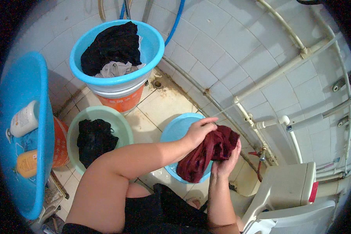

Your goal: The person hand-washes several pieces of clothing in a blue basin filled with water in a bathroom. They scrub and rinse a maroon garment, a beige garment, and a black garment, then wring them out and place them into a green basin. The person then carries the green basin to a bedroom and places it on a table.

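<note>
A wet-looking dark maroon garment (199,160) is bunched between my two hands, above a light blue basin (174,128) on the floor. My left hand (201,132) grips its upper left side, fingers bent over the cloth. Around the garment's right end closes my right hand (228,160), the thumb side turned up. Part of the cloth hangs down over the basin, and the garment's kind cannot be made out. Some water shows in the basin.
Left of me, a pale green basin (125,130) holds black clothing (95,140). Behind it, a blue basin (158,64) with black and grey clothes rests on an orange-and-white bucket (121,99). A large blue tub (46,117) carries two pump bottles. Pipes (269,84) and a toilet (288,187) line the right.
</note>
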{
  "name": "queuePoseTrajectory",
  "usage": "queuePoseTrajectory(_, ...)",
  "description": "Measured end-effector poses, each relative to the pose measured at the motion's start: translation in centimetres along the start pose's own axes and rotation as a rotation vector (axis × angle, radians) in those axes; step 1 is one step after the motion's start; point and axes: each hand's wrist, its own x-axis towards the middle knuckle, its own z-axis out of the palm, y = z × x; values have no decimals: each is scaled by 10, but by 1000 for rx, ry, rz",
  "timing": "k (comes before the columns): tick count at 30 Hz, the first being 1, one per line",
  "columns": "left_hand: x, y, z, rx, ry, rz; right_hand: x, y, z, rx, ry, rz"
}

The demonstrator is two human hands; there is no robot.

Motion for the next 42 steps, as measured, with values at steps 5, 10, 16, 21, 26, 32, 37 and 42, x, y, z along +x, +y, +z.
queuePoseTrajectory(5,6,0,-6,-151,359,42,-11,17,-5,142,-142,180)
queuePoseTrajectory(10,6,14,-3,-83,520,98,-63,53,-5,40,-142,184)
queuePoseTrajectory(16,5,12,-17,-43,593,100,-80,70,-2,-306,-97,-146)
queuePoseTrajectory(21,9,2,-27,-165,505,79,-54,60,-5,-425,131,-78)
queuePoseTrajectory(26,-13,-2,-3,-41,277,-170,-8,41,-23,62,76,51)
queuePoseTrajectory(32,-11,-11,-8,-180,-32,-573,-6,14,-39,119,-273,215)
queuePoseTrajectory(37,-10,-2,-2,23,85,-360,-1,9,-27,109,-118,234)
queuePoseTrajectory(42,4,-30,-4,585,-77,125,-9,32,-26,268,93,360)
